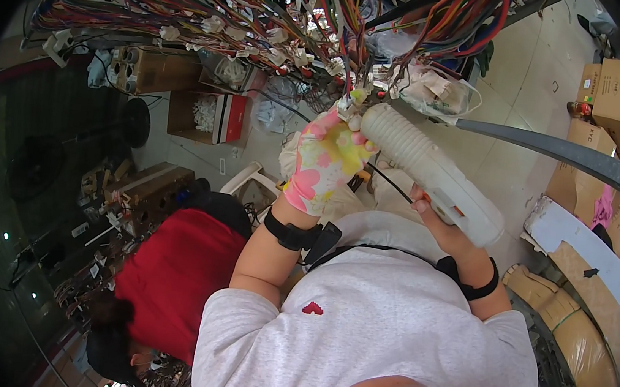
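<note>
My left hand (323,160) wears a pink and yellow flowered glove and pinches a small white connector (352,105) at the end of a bundle of coloured wires (345,22). My right hand (441,220) grips a white ribbed gun-shaped tool (427,169). The tool's ribbed nose points up and left and touches the connector beside the gloved fingers. Black bands sit on both wrists.
A dense wire harness (194,4) hangs across the top. A person in a red shirt (175,274) sits at the lower left. Cardboard boxes (611,98) stand at the right, another open box (208,115) on the floor left. A grey curved bar (559,153) runs right.
</note>
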`<action>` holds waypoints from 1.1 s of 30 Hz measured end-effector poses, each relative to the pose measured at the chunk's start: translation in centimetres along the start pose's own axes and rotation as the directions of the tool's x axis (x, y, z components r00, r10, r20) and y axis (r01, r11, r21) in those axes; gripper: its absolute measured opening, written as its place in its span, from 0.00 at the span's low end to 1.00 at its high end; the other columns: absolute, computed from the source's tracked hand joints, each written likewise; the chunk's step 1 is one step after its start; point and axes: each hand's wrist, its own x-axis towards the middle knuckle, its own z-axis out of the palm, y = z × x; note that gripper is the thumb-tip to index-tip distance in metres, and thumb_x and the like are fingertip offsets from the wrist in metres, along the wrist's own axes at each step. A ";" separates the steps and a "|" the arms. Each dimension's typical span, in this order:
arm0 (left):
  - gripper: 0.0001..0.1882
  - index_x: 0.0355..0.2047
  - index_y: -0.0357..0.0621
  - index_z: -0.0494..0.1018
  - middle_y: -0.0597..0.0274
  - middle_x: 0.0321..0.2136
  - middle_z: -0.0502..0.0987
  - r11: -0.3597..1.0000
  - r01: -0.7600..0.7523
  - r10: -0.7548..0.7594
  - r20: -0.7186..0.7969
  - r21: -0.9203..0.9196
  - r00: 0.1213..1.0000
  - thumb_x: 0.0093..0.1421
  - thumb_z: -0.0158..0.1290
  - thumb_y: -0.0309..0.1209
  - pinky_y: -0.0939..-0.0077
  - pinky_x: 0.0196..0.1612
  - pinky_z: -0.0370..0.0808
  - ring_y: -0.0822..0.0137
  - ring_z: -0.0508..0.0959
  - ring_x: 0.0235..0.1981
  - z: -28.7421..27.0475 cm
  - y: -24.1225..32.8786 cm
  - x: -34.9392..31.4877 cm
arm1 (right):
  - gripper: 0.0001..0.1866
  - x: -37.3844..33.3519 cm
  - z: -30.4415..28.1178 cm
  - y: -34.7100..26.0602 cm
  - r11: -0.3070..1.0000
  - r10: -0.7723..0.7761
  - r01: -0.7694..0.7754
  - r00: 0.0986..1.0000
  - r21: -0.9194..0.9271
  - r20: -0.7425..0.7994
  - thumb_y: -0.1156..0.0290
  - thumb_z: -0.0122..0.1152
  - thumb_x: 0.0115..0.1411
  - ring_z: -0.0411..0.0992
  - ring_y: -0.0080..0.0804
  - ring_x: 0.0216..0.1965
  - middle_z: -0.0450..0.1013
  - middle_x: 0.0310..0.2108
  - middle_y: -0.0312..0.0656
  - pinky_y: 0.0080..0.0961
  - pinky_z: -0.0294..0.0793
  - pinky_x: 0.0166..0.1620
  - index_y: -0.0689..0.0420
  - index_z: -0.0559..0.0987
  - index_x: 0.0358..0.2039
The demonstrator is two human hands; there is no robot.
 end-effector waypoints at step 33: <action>0.30 0.57 0.37 0.65 0.56 0.41 0.77 0.991 -0.073 0.059 0.122 0.111 0.991 0.59 0.43 0.42 0.60 0.35 0.82 0.62 0.80 0.36 -1.4 0.3 0.4 | 0.04 0.0 -0.2 0.0 0.998 -0.022 0.023 1.000 -0.060 0.015 0.78 0.58 0.58 0.68 0.24 0.34 0.70 0.30 0.35 0.22 0.68 0.40 0.59 0.75 0.34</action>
